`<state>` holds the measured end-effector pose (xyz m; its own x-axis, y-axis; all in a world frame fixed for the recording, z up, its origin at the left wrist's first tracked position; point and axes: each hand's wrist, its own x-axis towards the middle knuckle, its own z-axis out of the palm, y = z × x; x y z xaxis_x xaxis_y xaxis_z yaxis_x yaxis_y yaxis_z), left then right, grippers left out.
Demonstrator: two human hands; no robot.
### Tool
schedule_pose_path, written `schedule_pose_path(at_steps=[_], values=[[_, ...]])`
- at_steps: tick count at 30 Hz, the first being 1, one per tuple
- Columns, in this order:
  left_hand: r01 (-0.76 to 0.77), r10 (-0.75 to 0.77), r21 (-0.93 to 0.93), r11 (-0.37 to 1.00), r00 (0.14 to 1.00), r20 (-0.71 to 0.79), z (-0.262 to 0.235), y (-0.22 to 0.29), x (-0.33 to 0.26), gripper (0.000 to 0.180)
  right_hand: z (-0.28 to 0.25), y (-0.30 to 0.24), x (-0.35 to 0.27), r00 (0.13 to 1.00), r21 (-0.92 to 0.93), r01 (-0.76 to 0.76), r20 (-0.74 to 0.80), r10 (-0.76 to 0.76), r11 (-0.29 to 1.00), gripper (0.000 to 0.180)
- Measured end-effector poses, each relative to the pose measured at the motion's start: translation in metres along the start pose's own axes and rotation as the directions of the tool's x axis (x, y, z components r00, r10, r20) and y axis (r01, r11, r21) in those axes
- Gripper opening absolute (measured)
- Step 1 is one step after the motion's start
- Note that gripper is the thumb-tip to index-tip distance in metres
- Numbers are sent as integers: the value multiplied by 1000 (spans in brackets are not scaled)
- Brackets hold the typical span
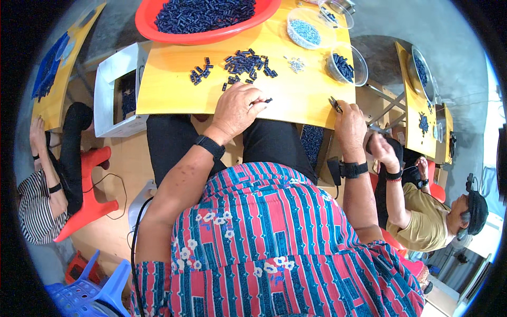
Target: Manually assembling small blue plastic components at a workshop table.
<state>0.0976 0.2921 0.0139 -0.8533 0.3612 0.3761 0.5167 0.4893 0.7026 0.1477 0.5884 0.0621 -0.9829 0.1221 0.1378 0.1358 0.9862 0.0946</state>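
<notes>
My left hand (237,108) is over the near edge of the yellow table, its thumb and fingers pinching a small dark blue plastic piece (269,100). To the right, at the table's corner, my right hand (350,126) is closed around a small dark two-jawed tool (335,104) that looks like pliers. Most of its handle is hidden in the palm. Beyond the left hand lies a loose pile of dark blue pieces (245,64), with a smaller group (201,71) left of it. Several tiny silvery parts (296,64) are scattered right of the pile.
A red basin (211,36) full of dark pieces stands at the far side. Clear tubs hold light blue bits (305,33) and dark pieces (343,68) at the right. A white box (113,90) stands left of the table (174,100). Other people work at both sides.
</notes>
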Motion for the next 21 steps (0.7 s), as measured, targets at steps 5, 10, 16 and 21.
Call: schedule_pose_path(at_steps=[5,10,16,21], values=[[38,-38,6,999,999,29,-3,3,0,10,7,3,12,994,99,-102,-16,104,990,26],[53,-53,-55,997,999,2,-2,2,0,10,1,-8,18,990,95,-127,-51,132,987,31],[45,-49,-105,993,998,-34,-2,3,1,11,8,-51,1,970,622,229,-207,-124,749,25],[61,-64,-112,992,998,-24,-1,0,1,12,-2,-109,0,988,917,87,-29,-154,389,19]])
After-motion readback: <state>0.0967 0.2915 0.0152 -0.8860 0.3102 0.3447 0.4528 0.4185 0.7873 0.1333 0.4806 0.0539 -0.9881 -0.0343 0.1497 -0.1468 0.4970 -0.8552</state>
